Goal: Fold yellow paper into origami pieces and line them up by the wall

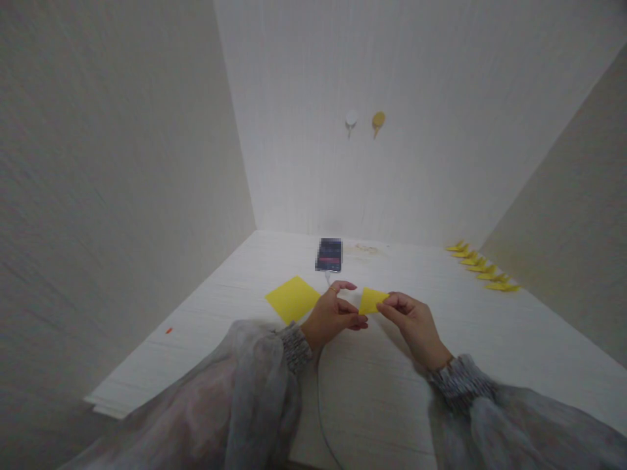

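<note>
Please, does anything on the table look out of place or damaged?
Two things: brownish marks right of the phone mar the white tabletop, and a small orange scrap lies alone at the left.

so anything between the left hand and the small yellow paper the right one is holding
Nothing visible is in the way: the left hand is just at the lower left corner of the small yellow paper in the right hand, though contact is unclear. The flat yellow sheet lies farther left, the phone farther back.
</note>
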Available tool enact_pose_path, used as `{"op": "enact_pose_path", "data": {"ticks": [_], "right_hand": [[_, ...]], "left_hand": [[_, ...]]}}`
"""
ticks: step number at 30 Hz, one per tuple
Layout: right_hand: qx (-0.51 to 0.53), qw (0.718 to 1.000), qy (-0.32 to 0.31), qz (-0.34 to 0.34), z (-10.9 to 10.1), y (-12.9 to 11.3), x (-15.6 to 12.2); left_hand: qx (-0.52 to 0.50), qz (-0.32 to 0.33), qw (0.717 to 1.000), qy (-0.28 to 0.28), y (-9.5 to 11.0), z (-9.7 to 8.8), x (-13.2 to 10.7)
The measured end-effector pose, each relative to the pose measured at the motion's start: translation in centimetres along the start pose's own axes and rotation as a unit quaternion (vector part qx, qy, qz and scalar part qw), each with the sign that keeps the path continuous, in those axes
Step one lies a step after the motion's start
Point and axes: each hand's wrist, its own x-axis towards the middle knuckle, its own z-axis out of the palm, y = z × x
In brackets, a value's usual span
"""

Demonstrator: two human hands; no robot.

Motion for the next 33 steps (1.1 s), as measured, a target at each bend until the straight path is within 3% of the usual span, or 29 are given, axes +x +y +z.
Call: {"op": "enact_pose_path", "data": {"ticks": [4, 11, 20, 26, 33], "right_hand": [[-0.014, 1.0, 0.008, -0.004, -0.08, 0.03, 0.03], [-0.02, 0.999, 0.02, 0.017, -0.1, -0.1, 0.13], [-0.026, 0.999, 0.03, 0.024, 0.02, -0.29, 0.11], [-0.022, 1.0, -0.001, 0.007, 0.04, -0.09, 0.04], [0.006, 1.0, -0.004, 0.009, 0.29, -0.25, -0.14]], "left_hand": [[0.026, 0.004, 1.0, -0.005, -0.01, -0.08, -0.06], [0.186, 0.086, 0.979, -0.014, 0.2, -0.31, -0.44], [0.118, 0.061, 0.991, -0.007, 0.0, -0.1, -0.37], [0.143, 0.066, 0.987, 0.013, 0.14, 0.03, -0.21], [0.022, 0.034, 0.999, 0.016, 0.24, 0.31, 0.0]]}}
